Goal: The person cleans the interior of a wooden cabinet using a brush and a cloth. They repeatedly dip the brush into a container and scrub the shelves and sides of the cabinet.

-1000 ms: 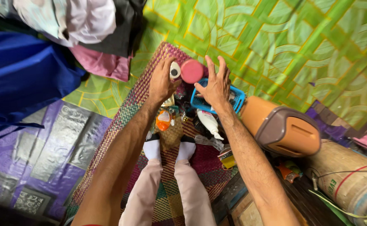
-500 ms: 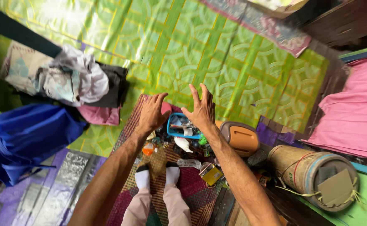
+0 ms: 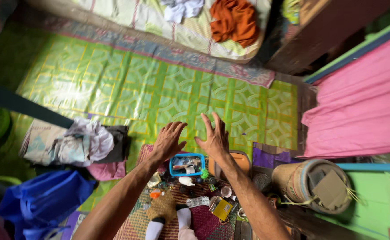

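My left hand (image 3: 168, 141) and my right hand (image 3: 213, 137) are both raised in front of me with fingers spread, holding nothing. Far below them, on a woven mat (image 3: 139, 220), a small blue basket (image 3: 186, 165) holds bottles and tubes. Loose toiletries lie around it: a white bottle (image 3: 186, 181), an orange bottle (image 3: 155, 194) and a yellow box (image 3: 222, 208). My feet in white socks (image 3: 184, 218) stand at the near edge of the clutter.
A green patterned floor sheet (image 3: 159, 95) covers the middle. A brown bin (image 3: 243, 160) lies by the basket, a rolled sack (image 3: 313, 186) to its right. Clothes pile (image 3: 86, 143) and blue bag (image 3: 44, 200) at left. Bed (image 3: 168, 20) at top, pink cloth (image 3: 364, 102) right.
The view has risen and pulled far back from the floor. Both hands have left the pink-lidded jar and the basket and now hover open high above them.
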